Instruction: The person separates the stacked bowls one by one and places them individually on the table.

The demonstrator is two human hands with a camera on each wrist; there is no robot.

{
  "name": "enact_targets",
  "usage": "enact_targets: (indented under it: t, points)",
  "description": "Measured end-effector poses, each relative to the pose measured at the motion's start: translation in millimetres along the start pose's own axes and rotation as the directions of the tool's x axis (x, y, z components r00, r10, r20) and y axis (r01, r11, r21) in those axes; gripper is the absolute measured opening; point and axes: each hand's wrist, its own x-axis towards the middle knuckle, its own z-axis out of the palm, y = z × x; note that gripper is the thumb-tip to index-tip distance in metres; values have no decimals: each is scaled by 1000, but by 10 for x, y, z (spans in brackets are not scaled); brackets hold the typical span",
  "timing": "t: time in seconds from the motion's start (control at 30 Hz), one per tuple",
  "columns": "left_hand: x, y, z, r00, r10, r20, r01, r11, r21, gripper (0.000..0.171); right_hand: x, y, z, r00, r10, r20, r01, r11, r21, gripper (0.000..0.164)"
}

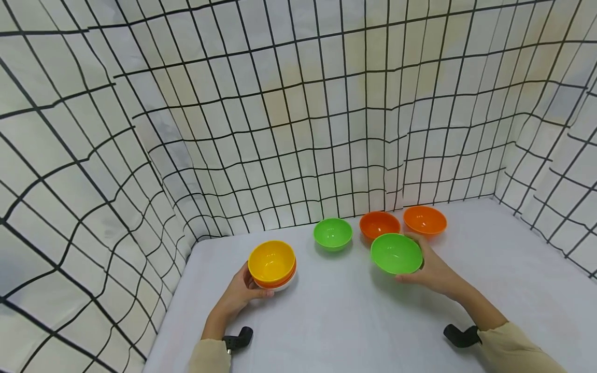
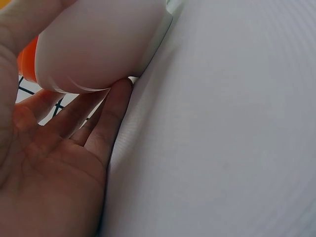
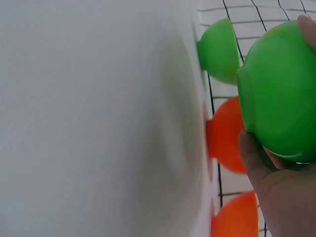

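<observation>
My left hand (image 1: 239, 293) grips a stack of bowls at its left and near side, thumb in front. A yellow bowl (image 1: 271, 261) tops the stack, with an orange bowl (image 1: 282, 282) and a white bowl (image 1: 290, 282) beneath. In the left wrist view the white bowl (image 2: 103, 44) sits at the tabletop, fingers curving round its far side. My right hand (image 1: 434, 270) holds a green bowl (image 1: 396, 254) by its right side, mouth up. The right wrist view shows this green bowl (image 3: 281, 94) raised off the table.
Behind stand a smaller green bowl (image 1: 332, 234), a dark orange bowl (image 1: 380, 225) and a lighter orange bowl (image 1: 425, 220). All rest on the white tabletop (image 1: 336, 321). A white cloth with a black grid (image 1: 298, 124) hangs round the back and sides.
</observation>
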Motion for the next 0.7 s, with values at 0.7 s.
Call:
enact_targets:
  t: [0.7]
  points:
    - [21,-41,-3,1000,24,11,-24,1000,-3,100,-89,386,-443,994,101,51,-93,987,-134,108]
